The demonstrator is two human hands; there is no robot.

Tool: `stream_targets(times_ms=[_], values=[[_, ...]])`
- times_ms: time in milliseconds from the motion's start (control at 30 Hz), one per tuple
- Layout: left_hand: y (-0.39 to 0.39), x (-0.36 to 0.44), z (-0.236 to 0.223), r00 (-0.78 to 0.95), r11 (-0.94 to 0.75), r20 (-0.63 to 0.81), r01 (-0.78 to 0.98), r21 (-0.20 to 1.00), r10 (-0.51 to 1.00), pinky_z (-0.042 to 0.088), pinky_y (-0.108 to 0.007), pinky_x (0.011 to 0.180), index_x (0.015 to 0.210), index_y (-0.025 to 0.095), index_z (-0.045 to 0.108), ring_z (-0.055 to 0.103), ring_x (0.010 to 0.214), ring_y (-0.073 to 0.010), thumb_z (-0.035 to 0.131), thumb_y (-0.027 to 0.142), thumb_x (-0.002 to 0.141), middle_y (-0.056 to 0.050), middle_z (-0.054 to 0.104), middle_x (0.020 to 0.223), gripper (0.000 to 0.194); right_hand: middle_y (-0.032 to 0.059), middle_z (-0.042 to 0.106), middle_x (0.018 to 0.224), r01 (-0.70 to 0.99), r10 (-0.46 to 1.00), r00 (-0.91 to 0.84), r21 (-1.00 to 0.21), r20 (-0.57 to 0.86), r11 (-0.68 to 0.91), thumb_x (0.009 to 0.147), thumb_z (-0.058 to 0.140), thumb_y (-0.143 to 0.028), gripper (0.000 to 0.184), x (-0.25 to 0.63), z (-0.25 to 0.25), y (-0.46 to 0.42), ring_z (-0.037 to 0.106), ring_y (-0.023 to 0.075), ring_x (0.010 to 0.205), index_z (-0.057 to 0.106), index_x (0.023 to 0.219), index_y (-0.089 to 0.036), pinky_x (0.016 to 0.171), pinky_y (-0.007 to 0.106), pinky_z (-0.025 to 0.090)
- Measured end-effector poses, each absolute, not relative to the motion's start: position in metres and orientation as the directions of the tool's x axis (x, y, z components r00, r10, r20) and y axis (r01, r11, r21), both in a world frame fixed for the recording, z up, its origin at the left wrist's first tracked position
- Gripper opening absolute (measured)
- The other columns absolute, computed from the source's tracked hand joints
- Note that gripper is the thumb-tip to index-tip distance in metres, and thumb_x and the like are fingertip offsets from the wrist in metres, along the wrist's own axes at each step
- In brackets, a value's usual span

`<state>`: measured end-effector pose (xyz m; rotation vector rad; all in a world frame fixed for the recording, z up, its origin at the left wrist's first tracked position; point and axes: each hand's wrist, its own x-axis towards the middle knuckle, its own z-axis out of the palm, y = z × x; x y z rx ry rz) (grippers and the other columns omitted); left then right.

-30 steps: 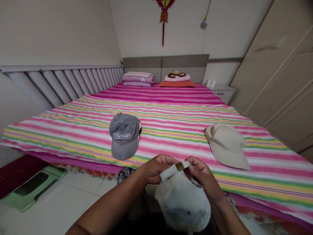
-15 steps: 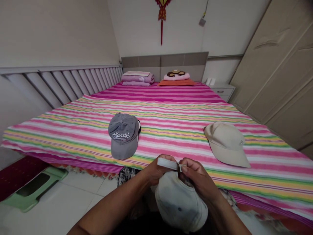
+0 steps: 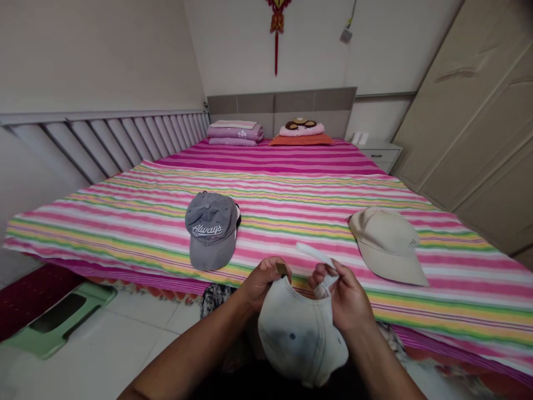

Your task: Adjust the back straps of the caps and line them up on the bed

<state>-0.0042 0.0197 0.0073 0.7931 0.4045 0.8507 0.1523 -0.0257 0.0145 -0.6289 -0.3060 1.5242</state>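
I hold a white cap (image 3: 300, 328) in front of me, its crown toward me and its back opening up. My left hand (image 3: 262, 281) pinches the left end of the back band by its brass buckle (image 3: 282, 269). My right hand (image 3: 343, 294) is closed on the white strap (image 3: 315, 254), which sticks up loose toward the bed. A grey cap (image 3: 210, 229) with white lettering lies on the striped bed (image 3: 291, 189) to the left. A beige cap (image 3: 387, 243) lies on the bed to the right.
Folded purple bedding (image 3: 235, 133) and a pink pillow (image 3: 300, 130) sit at the headboard. A green stool (image 3: 58, 319) stands on the tiled floor at left. A nightstand (image 3: 377, 153) and wardrobe doors (image 3: 474, 139) are at right.
The strap has come out of the buckle: my hands have moved apart, the left keeping the buckle end, the right pulling the strap free and up. The cap has dropped slightly.
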Motion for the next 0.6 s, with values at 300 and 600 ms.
stream_targets(times_ms=[300,600], values=[[0.029,-0.06,0.026,0.625,0.45,-0.076,-0.467,0.762,0.777,0.04,-0.02,0.049,0.065,0.008,0.064,0.052,0.047,-0.0094,0.074,0.02,0.048,-0.003,0.059,0.054,0.024,0.0001,0.057,0.055,0.125,0.971,0.094,-0.97,0.219,0.207,0.075,0.058,-0.04,0.024,0.161,0.035,-0.015,0.051,0.0132,0.053,0.059,0.065,-0.018,0.05,0.024,0.038],[0.066,-0.155,0.081,0.263,0.133,-0.038,-0.354,0.926,0.964,0.038,-0.017,0.046,0.067,0.011,0.059,0.05,0.046,-0.007,0.072,0.02,0.055,0.0,0.056,0.055,0.02,-0.0016,0.052,0.05,0.281,0.931,-0.042,-0.89,0.362,0.359,0.078,0.052,-0.041,0.031,0.094,0.086,0.059,0.045,0.0109,0.045,0.05,0.057,-0.018,0.045,0.024,0.036]])
